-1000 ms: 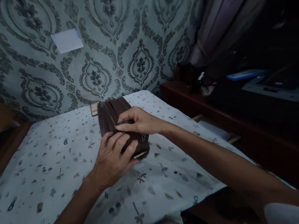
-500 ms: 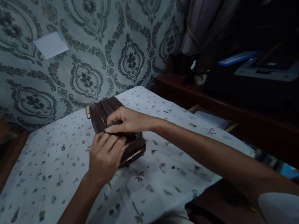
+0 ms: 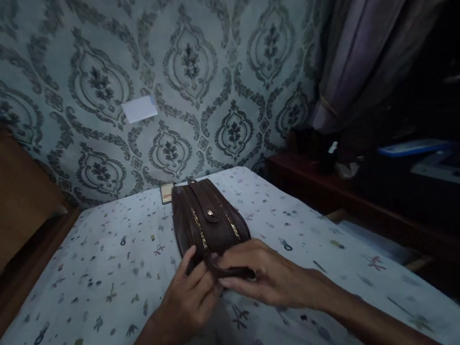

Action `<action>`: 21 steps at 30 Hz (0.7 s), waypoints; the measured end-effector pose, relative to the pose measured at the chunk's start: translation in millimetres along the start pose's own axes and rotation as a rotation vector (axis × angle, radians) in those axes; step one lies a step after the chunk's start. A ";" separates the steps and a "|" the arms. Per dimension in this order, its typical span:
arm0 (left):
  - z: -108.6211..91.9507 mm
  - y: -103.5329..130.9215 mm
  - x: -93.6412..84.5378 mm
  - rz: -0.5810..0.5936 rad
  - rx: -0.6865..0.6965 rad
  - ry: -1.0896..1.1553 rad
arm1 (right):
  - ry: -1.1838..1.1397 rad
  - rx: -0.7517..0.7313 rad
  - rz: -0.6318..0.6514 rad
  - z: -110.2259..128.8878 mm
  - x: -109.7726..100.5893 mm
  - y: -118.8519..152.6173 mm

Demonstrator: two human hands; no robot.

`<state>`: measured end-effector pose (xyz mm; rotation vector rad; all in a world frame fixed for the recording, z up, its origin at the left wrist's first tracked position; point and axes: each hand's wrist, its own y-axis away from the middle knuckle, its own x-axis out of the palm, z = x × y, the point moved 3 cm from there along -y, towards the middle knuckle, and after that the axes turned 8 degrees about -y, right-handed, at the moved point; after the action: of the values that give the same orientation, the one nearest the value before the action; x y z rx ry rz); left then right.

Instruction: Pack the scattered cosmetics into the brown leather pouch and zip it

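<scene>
A dark brown leather toiletry bag [image 3: 204,190] lies lengthwise on the bed, its near end toward me. Two gold zippers run along its top, with a snapped strap [image 3: 210,214] between them. My left hand [image 3: 188,297] grips the near left corner of the bag, fingers curled against its end. My right hand [image 3: 266,273] is closed at the same end, with the bag's brown loop handle [image 3: 231,272] between thumb and fingers. Part of the bag's near end is hidden behind both hands.
A small card-like item [image 3: 167,193] lies beyond the bag by the wall. White printed bedding [image 3: 109,260] spreads around it. A wooden cabinet [image 3: 4,195] stands left; a dark red desk [image 3: 299,173] with a blue-edged object [image 3: 416,148] stands right, below a curtain [image 3: 351,56].
The bag now lies with its zippered top in plain view. My right hand has moved from over its top to the loop handle at the near end. The view has shifted.
</scene>
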<state>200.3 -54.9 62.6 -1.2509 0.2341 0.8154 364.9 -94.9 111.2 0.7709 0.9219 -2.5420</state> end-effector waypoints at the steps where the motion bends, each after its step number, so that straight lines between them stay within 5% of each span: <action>1: -1.3 0.9 -3.4 0.001 0.001 0.019 | 0.053 -0.022 -0.005 1.2 1.4 3.8; 8: -1.3 6.4 -13.6 -0.102 -0.138 -0.035 | 0.475 -0.069 0.039 -0.7 17.0 22.9; 13: 3.2 14.0 -7.3 -0.030 -0.118 -0.064 | 0.588 -0.092 0.024 -1.7 29.4 25.8; 21: 24.9 32.1 -23.8 -0.025 -0.175 0.029 | 0.568 -0.106 -0.235 7.1 19.0 45.7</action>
<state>155.8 -39.6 60.6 -1.4283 0.1731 0.8100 368.4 -135.5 82.3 1.4683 1.3760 -2.4717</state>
